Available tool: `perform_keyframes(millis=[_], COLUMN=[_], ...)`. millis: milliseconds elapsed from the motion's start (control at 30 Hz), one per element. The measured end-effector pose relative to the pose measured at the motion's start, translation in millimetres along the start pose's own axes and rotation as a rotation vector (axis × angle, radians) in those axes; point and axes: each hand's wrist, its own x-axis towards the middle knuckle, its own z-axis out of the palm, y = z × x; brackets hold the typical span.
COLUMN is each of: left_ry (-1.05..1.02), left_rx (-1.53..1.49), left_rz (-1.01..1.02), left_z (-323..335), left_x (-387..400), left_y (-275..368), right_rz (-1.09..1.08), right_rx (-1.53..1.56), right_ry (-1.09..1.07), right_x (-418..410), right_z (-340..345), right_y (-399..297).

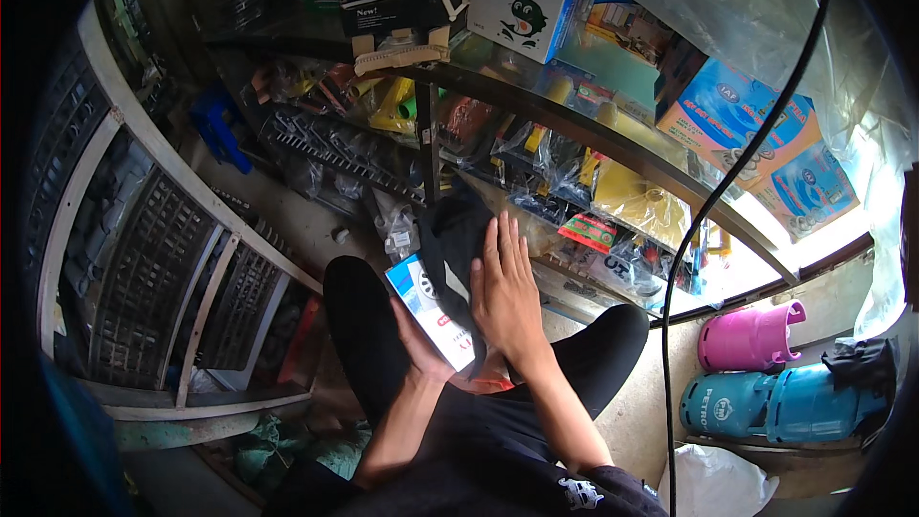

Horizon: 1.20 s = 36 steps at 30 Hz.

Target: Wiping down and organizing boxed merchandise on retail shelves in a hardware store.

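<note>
My left hand (420, 345) supports a white and blue cardboard box (434, 312) from below and along its left side, above my lap. The box is tilted and bears printing and a dark round picture. A black cloth (456, 237) lies over its right part and hangs past its far end. My right hand (510, 294) presses flat on the cloth, with the fingers straight and close together. The cloth and this hand hide much of the box's face. A clear plastic bag (397, 230) with a small label is just beyond the box.
Ahead stands a glass display counter (574, 111) with bagged goods on its shelves and a floor drainer box (520, 11) on top. A black cable (739, 165) hangs at the right. Gas cylinders (725, 406) lie behind it. A slatted rack (154, 280) is at the left.
</note>
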Motion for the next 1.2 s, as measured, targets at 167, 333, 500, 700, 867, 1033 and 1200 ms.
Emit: perform_keyframes(millis=[167,333,500,700,867,1033,1200], left_ry=[0.341,0.379,0.311,0.427,-0.180,-0.039,-0.203], left_rx=[0.308,1.053,0.562,0.566,1.009,1.233,1.726], left_rz=[-0.059,0.021,0.114,0.050,0.028,-0.017,-0.019], left_z=[-1,5,29,17,42,51,92], left_x=[-4,-16,5,-5,-6,5,14], left_y=[6,14,-7,-1,0,-20,-42], right_rz=[-0.145,-0.259,-0.155,-0.052,-0.157,-0.011,0.528], right_rx=[0.107,0.051,-0.070,0.068,0.135,0.230,0.998], right_ry=[-0.249,-0.212,-0.005,-0.100,-0.251,0.065,0.325], right_x=[-44,-12,23,-26,-65,-72,-73], right_z=[-2,-11,-12,-14,-13,-13,-48], right_y=[-27,-44,-31,-26,-47,-38,-26])
